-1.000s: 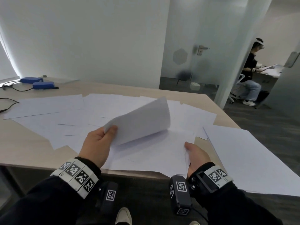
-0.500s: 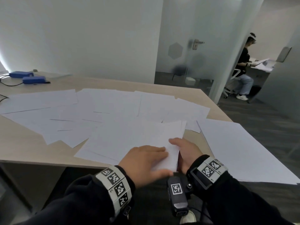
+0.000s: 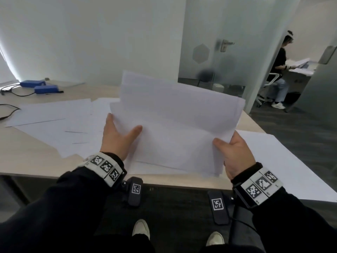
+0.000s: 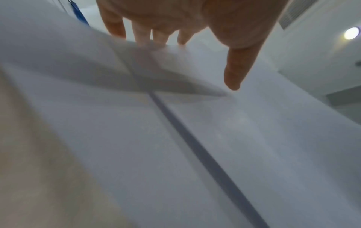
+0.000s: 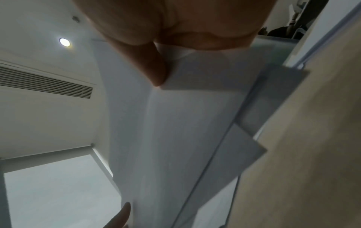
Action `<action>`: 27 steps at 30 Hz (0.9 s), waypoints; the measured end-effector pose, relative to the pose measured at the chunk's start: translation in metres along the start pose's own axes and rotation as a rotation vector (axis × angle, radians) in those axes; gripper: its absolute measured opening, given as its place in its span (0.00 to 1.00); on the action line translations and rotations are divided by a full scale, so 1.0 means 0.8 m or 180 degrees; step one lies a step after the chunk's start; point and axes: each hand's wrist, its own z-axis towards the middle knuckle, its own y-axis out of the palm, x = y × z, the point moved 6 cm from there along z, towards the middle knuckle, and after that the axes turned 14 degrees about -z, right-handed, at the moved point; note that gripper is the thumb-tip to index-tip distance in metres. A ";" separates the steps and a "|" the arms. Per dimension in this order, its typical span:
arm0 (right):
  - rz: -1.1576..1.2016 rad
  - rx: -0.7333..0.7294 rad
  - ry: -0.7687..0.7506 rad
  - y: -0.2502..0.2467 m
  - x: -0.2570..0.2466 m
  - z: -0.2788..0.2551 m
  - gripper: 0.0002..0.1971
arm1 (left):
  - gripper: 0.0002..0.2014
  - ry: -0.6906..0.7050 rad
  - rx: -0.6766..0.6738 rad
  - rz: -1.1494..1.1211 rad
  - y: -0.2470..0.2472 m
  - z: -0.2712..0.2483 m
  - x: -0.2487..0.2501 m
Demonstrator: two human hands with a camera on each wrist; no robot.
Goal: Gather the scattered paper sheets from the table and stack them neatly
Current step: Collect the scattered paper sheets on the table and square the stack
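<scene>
Both hands are up on a bundle of paper sheets (image 3: pixel 175 128), lifted off the table (image 3: pixel 27 154) and tilted up toward the camera; its lower edge hangs near the table's front edge, and whether it touches there is unclear. Right hand (image 3: pixel 234 154) pinches the bundle's right side, thumb on the near face, fingers hidden behind the paper; the right wrist view shows the thumb (image 5: pixel 152 69) pressed on the sheets and the edges fanned and misaligned. Left hand (image 3: pixel 116 137) is flat against the left side, thumb spread on the near face, fingers straight and running behind the left edge: no curl visible, so relaxed support rather than a grasp. In the left wrist view the fingertips (image 4: pixel 144 37) vanish behind a blurred sheet edge, so contact there is hard to judge. The sheet count in the bundle is unreadable. The bundle blocks the middle of the table. Loose sheets (image 3: pixel 52 114) lie overlapped to the left, and a large sheet (image 3: pixel 284 161) lies to the right, overhanging the table edge and cut off by the frame. Two blue boxes (image 3: pixel 40 86) with cables sit at the far left. A seated person (image 3: pixel 279 70) is partly visible past the glass partition (image 3: pixel 218 33). The left wrist view is mostly motion blur.
</scene>
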 end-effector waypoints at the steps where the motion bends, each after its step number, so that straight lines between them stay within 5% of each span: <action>1: 0.0079 0.0004 -0.0096 -0.002 -0.005 0.000 0.18 | 0.49 -0.0022 0.0006 -0.0264 -0.003 0.005 0.001; 8: 0.0170 0.0265 -0.0436 -0.019 -0.024 0.004 0.19 | 0.06 0.0233 0.0212 -0.1289 -0.019 0.007 0.017; 19: -0.0116 0.0122 0.0242 0.002 0.041 -0.028 0.05 | 0.09 -0.0292 -0.0342 -0.1149 0.010 -0.030 -0.028; 27: -0.0203 0.0215 0.0304 0.005 0.034 -0.023 0.04 | 0.11 -0.0077 -0.0230 -0.1181 0.014 -0.031 -0.015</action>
